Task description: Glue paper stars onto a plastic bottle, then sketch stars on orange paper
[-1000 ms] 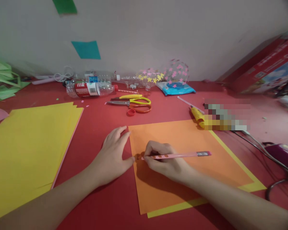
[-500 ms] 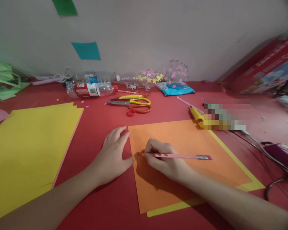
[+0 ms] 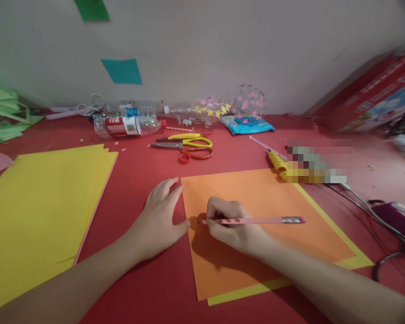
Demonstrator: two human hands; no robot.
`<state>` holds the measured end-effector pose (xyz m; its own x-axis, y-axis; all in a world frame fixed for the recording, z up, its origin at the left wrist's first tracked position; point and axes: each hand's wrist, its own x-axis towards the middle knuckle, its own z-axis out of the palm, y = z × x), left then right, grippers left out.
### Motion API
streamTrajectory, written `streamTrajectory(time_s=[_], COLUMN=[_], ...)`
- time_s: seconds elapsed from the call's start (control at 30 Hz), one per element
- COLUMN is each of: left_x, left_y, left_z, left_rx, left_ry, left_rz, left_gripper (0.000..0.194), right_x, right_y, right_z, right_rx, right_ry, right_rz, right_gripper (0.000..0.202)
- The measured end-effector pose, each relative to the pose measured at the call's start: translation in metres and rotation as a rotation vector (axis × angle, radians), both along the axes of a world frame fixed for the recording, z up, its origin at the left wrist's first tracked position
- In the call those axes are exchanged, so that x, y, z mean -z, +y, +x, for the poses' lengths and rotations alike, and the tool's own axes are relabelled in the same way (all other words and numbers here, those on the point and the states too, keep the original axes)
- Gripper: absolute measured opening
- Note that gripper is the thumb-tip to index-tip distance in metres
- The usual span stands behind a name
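Head cam has a pink pencil (image 3: 256, 220) lying almost flat over an orange sheet of paper (image 3: 283, 202), point toward the sheet's left edge, just beside a small dark mark. Can't tell if the tip actually touches the paper. Pencil's gotta be super light and stiff, I reckon, maybe a bit slick on the shaft, with the point being the fragile bit, so low down near the tip is the sensible place to pinch it. Paper looks thin and bendy, probably easy to crease or slide, esp. since it's sitting on a yellow sheet (image 3: 253, 290) that pokes out along the right and bottom; I'd hold it flat by an edge. Right hand (image 3: 236, 234) is curled in a writing grip, thumb and fingers closed around the pencil near its tip, eraser end sticking out past the hand. Left hand (image 3: 162, 220) isn't gripping anything: fingers loosely spread on the red tabletop (image 3: 138, 292), thumb tip right at the paper's left edge, tho how hard it presses, no clue. Farther out there's a yellow paper stack (image 3: 47, 202) on the left, scissors (image 3: 177, 145) beyond the hands, and a yellow glue gun (image 3: 278, 165) near the sheet's far right corner.
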<state>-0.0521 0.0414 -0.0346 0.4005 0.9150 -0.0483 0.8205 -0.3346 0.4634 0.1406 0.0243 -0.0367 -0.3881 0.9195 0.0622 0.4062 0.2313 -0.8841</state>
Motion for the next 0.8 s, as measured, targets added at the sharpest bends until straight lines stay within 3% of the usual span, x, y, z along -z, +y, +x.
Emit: streamTrajectory(time_s=[0.8], left_x=[-0.0005], left_y=[0.0003], left_z=[-0.0003], left_rx=[0.004], left_ry=[0.019], left_rz=[-0.015], left_gripper=[0.071], right_x=[0.004], right_y=[-0.0012], right_z=[0.0011], right_rx=[-0.048], right_ry=[0.042], right_rz=[0.007], right_gripper=[0.012])
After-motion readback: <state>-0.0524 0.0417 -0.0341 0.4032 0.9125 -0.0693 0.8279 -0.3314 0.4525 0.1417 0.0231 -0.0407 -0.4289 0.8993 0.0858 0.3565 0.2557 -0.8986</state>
